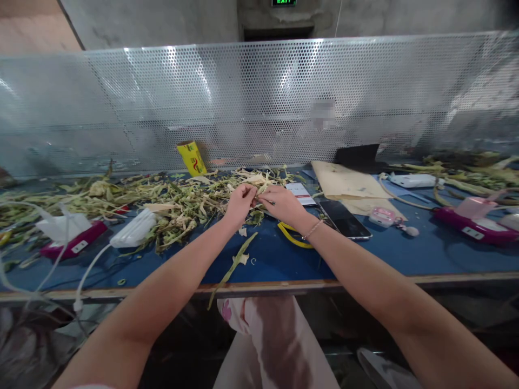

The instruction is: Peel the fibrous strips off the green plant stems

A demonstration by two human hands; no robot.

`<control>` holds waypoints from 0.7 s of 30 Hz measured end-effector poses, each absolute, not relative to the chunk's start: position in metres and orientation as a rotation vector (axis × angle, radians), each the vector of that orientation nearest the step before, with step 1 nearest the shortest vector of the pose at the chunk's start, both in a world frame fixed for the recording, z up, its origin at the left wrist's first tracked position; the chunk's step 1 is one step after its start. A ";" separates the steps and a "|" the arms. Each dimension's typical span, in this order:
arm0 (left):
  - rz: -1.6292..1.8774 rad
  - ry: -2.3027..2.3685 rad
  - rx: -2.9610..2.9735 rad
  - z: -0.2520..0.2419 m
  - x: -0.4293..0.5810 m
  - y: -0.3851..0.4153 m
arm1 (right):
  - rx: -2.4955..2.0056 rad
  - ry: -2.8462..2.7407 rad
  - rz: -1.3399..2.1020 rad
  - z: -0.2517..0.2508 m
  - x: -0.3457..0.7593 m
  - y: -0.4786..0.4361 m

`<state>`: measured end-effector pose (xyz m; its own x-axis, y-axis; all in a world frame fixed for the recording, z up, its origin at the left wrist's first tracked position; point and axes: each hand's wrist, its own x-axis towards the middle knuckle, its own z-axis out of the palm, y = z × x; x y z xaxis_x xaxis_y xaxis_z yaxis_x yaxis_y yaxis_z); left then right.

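Observation:
Both arms reach forward over a blue worktable [284, 259]. My left hand [239, 204] and my right hand [281, 204] meet at the middle, fingers pinched together on a small pale green plant piece [257, 199]. Behind and to the left of the hands lies a heap of green and yellowish stalks and husks [162, 202]. A single long green strip [233, 267] lies below the hands and hangs over the table's front edge. A thin bracelet sits on my right wrist.
A black phone [344, 219], a white card [300, 193], a yellow band [292, 236] and brown paper [348, 186] lie right of the hands. Pink and white devices [474, 224] with cables sit at both sides. A yellow box [192, 158] leans on the perforated metal screen [259, 102].

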<state>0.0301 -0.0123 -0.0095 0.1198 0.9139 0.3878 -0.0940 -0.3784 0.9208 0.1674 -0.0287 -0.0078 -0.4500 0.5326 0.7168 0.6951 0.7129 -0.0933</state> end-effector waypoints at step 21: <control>1.567 0.875 1.523 -0.010 0.027 -0.008 | -1.132 -2.214 -0.341 -0.004 0.162 -0.037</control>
